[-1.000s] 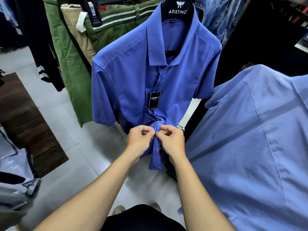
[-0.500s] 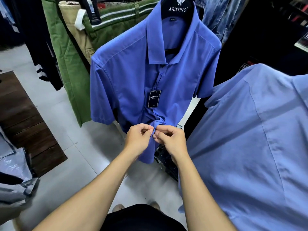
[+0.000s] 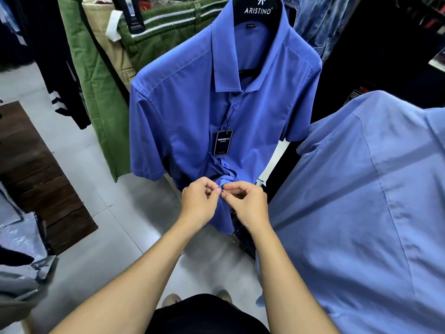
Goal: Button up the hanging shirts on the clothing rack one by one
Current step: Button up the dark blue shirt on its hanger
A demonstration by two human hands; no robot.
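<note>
**Both hands pinching the lower placket of the blue shirt**

Nearest you: your black top and the toes of your shoes (image 3: 171,298) on the grey tile floor (image 3: 101,256), with both bare forearms reaching forward.

Your left hand (image 3: 198,203) and right hand (image 3: 248,203) meet fingertip to fingertip low on the front of the blue shirt (image 3: 183,112). Each grip is closed in a pinch on the placket edge, thumb against forefinger, the other fingers curled. Cloth bunches into a small fold just above your fingertips. Whether a button sits between them is hard to say; the fingers cover that spot.

Below your hands the shirt hem hangs loose. Above them the placket looks closed, with small blue buttons showing in a line up to the collar. A black price tag (image 3: 223,142) hangs on a string at mid-chest.

To your right, close in, a lighter blue shirt (image 3: 366,201) fills that side of the view.

The blue shirt hangs from a black hanger (image 3: 258,10) lettered ARISTINO. Behind it to the left hang green trousers (image 3: 96,92) and a khaki pair (image 3: 106,42); denim (image 3: 315,22) hangs to the right. A dark wooden platform (image 3: 36,169) lies on the floor at left.
</note>
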